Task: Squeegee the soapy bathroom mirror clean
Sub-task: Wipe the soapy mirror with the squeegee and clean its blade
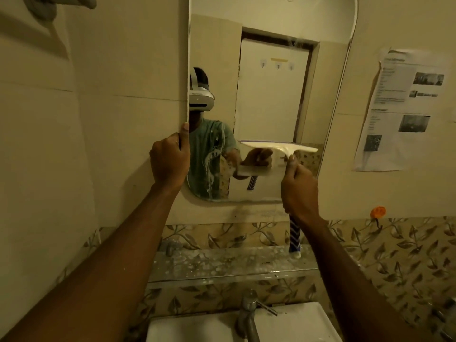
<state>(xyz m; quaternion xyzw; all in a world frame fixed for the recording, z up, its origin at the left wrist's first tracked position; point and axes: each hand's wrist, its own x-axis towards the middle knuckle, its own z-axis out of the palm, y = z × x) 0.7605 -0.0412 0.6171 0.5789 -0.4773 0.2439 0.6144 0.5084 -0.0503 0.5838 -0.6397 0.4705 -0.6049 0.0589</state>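
Squeegee (283,154) blade horizontal, handle down

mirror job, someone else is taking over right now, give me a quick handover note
Left hand: gripping the left edge of the mirror, steadying it.
Right hand: closed on the handle of the squeegee, blade across the lower right of the glass.
Done: the glass above the blade looks mostly clear, with a few drips near the top.
Left: soapy streaks on the lower left, plus the strip below the blade. Finish this pull to the bottom edge, then pass over the left side.
The shelf below looks splashed with suds.
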